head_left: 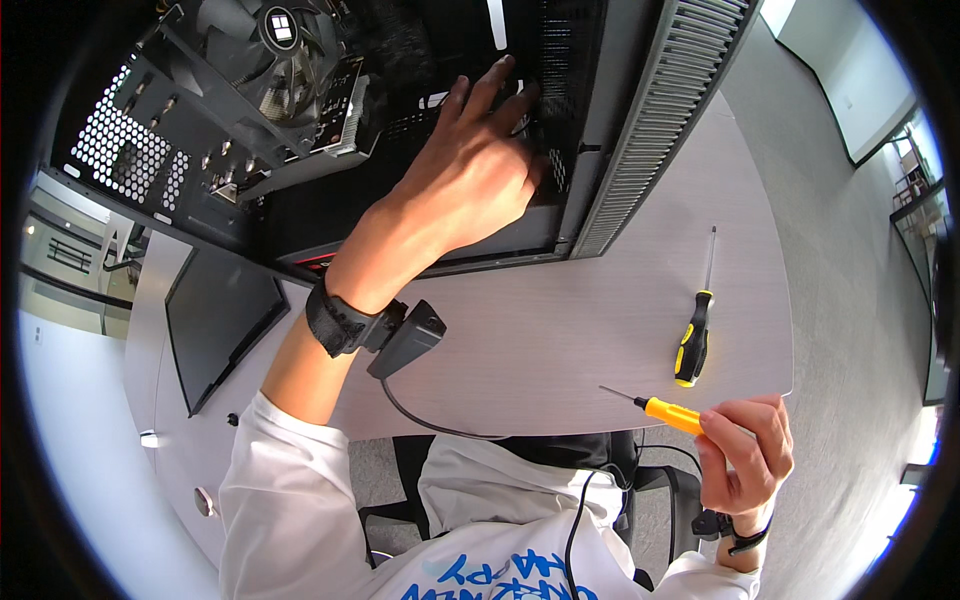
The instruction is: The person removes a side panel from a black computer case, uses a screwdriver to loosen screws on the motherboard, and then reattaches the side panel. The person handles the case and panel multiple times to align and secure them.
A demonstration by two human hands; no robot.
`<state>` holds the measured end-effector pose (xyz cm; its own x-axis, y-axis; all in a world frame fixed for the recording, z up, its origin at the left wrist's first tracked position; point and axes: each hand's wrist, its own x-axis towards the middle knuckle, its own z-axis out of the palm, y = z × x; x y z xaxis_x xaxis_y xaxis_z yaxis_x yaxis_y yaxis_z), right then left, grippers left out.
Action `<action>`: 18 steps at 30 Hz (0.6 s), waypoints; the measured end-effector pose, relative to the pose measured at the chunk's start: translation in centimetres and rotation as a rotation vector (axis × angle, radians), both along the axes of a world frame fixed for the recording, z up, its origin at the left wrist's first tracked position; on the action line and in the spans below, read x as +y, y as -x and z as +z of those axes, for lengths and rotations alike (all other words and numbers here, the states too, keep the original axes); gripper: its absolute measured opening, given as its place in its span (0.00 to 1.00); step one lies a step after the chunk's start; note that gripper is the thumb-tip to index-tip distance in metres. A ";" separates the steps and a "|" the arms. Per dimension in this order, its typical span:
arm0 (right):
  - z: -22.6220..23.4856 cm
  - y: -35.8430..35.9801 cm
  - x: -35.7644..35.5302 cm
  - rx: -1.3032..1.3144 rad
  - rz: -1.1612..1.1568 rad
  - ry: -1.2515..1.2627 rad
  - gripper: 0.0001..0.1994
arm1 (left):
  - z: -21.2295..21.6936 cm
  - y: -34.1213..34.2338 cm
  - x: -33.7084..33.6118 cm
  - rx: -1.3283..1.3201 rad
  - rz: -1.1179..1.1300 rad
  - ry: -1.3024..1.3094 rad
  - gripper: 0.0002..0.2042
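Note:
An open black computer case (640,120) lies on the desk in front of me, its inside showing. My left hand (470,170) reaches into it with the fingers spread, the fingertips at the dark inner wall close to the ribbed front. Whatever lies under those fingers is hidden. In my right hand (745,450), at the desk's near right edge, is a small yellow screwdriver (672,415), gripped by its handle with the thin shaft pointing left. Left of my left hand, a cooler with a fan (280,60) and an expansion card (330,140) sit inside the case.
A larger black-and-yellow screwdriver (692,340) lies on the desk (560,330) near its right edge. To the left rests a flat black panel (222,325). A cable hangs from the device on my left wrist. A chair armrest (682,500) stands below my right side.

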<state>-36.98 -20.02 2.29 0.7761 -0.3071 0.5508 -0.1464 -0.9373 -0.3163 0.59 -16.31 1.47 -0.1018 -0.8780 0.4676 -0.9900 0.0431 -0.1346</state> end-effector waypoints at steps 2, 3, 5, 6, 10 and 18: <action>-0.2 -0.2 0.0 0.001 0.004 -0.003 0.17 | -0.3 -0.1 0.0 0.025 0.004 0.020 0.11; -0.3 -0.2 0.0 0.000 0.005 -0.004 0.17 | -0.4 -0.1 0.0 0.036 0.009 0.023 0.11; -0.4 -0.4 0.1 -0.002 0.008 -0.007 0.17 | -0.6 -0.1 0.0 0.065 0.009 0.042 0.11; -0.4 -0.5 0.1 -0.004 0.007 -0.008 0.17 | -0.6 -0.1 0.0 0.084 0.005 0.059 0.11; -0.3 -0.6 0.4 -0.001 -0.006 -0.013 0.16 | -0.9 0.1 0.0 0.064 0.040 0.089 0.11; -0.7 -0.2 1.0 0.002 -0.042 -0.017 0.14 | -1.4 0.3 0.0 0.043 0.079 0.079 0.10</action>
<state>-36.73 -19.03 1.59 0.7637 -0.3486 0.5434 -0.1861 -0.9248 -0.3318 0.33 -16.31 0.08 -0.0120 -0.8425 0.5385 -0.9948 -0.0443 -0.0915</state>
